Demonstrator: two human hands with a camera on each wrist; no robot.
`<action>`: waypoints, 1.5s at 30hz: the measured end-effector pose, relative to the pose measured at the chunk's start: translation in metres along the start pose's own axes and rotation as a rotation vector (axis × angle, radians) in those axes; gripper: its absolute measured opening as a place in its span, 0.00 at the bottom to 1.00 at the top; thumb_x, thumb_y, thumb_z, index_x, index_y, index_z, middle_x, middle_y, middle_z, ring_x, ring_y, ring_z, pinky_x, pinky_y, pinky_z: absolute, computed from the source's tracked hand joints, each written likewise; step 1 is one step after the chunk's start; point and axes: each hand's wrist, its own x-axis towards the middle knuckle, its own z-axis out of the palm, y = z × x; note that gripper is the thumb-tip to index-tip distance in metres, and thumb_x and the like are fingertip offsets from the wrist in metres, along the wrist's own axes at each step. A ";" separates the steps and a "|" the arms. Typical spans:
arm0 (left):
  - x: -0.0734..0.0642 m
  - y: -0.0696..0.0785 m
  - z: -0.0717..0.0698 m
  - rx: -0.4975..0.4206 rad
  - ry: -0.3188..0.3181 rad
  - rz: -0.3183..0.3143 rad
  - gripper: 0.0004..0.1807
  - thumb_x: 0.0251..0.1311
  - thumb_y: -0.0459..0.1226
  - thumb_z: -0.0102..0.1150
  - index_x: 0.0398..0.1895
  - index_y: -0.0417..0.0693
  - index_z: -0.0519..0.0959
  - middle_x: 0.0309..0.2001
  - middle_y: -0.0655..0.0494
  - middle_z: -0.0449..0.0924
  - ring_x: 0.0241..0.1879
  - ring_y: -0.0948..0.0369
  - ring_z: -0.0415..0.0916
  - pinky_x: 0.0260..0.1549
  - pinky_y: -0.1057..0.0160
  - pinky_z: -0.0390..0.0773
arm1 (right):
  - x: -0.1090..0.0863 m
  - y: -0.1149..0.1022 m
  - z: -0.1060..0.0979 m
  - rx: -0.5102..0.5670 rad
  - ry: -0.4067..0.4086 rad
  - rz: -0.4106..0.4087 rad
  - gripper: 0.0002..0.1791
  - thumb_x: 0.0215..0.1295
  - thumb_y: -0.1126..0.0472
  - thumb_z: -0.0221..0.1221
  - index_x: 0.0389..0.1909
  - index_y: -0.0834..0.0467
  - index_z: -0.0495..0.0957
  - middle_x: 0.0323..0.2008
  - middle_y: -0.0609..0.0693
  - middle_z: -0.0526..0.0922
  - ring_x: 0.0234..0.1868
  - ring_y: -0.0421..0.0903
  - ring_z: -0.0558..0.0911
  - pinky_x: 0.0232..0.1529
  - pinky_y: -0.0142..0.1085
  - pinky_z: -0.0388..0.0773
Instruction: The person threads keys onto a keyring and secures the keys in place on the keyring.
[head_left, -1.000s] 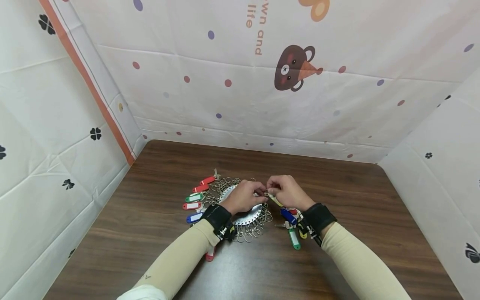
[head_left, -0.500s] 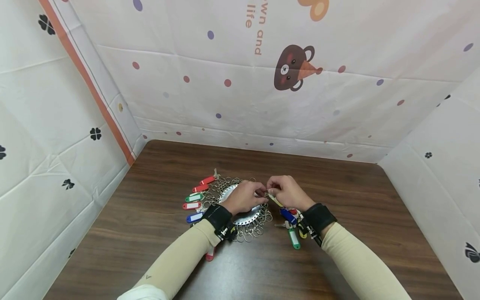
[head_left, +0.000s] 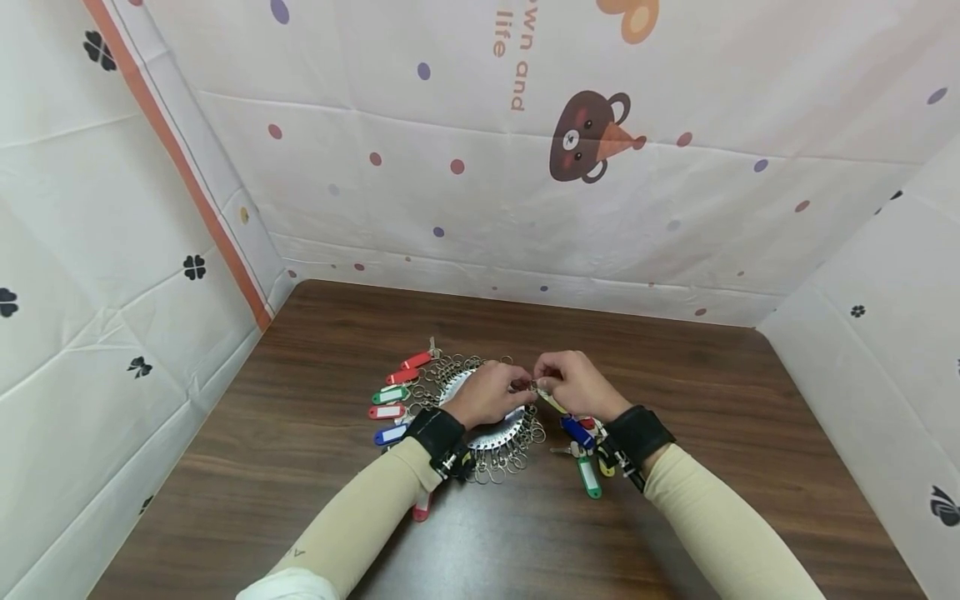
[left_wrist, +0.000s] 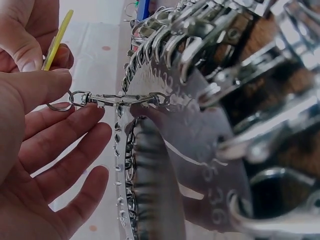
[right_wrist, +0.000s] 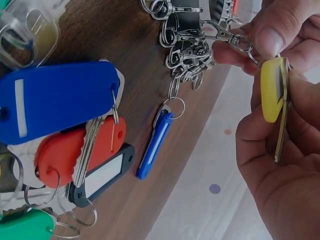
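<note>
A round metal disc with stamped numbers (head_left: 497, 435) has snap hooks with split rings all round its edge. My left hand (head_left: 487, 395) lies over it and pinches the split ring (left_wrist: 60, 106) of one snap hook (left_wrist: 120, 99) between thumb and index finger; its other fingers are spread in the left wrist view. Opposite, my right hand (head_left: 579, 385) pinches a yellow key tag (right_wrist: 271, 91) with a flat key (right_wrist: 281, 135) beside it. Tag and ring meet at the fingertips. Fingers hide whether the ring passes through the tag.
Right of the disc lies a pile of tagged keys, with a blue tag (head_left: 577, 432) and a green tag (head_left: 588, 477). Red (head_left: 417, 359), green (head_left: 390, 394) and blue tags (head_left: 389, 435) fan out on the left. Printed cloth walls (head_left: 480, 200) border the wooden table (head_left: 720, 433).
</note>
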 end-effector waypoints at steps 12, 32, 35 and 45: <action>-0.005 0.000 0.003 0.082 -0.089 -0.099 0.15 0.64 0.43 0.70 0.51 0.49 0.89 0.50 0.56 0.91 0.51 0.59 0.86 0.54 0.60 0.83 | -0.001 0.016 -0.006 -0.054 -0.106 0.034 0.06 0.71 0.72 0.59 0.39 0.60 0.82 0.34 0.54 0.83 0.35 0.47 0.78 0.36 0.36 0.76; -0.009 -0.003 0.007 0.093 -0.083 -0.130 0.08 0.57 0.32 0.68 0.24 0.54 0.88 0.58 0.60 0.87 0.32 0.67 0.79 0.30 0.72 0.73 | 0.018 0.063 -0.008 -0.146 -0.063 0.232 0.07 0.61 0.68 0.70 0.31 0.61 0.80 0.29 0.52 0.80 0.32 0.46 0.76 0.34 0.36 0.71; -0.008 -0.001 0.007 0.114 -0.087 -0.102 0.07 0.57 0.33 0.68 0.24 0.53 0.86 0.53 0.59 0.90 0.30 0.65 0.78 0.30 0.69 0.74 | 0.019 0.066 -0.007 -0.152 -0.060 0.272 0.08 0.63 0.66 0.69 0.30 0.60 0.79 0.29 0.52 0.79 0.32 0.48 0.76 0.34 0.36 0.71; -0.010 0.015 0.011 0.294 -0.109 0.044 0.05 0.60 0.40 0.69 0.36 0.57 0.92 0.38 0.61 0.87 0.43 0.60 0.80 0.48 0.62 0.80 | 0.011 0.066 0.001 -0.125 0.034 0.290 0.07 0.70 0.61 0.65 0.32 0.59 0.79 0.30 0.53 0.80 0.33 0.49 0.76 0.33 0.36 0.72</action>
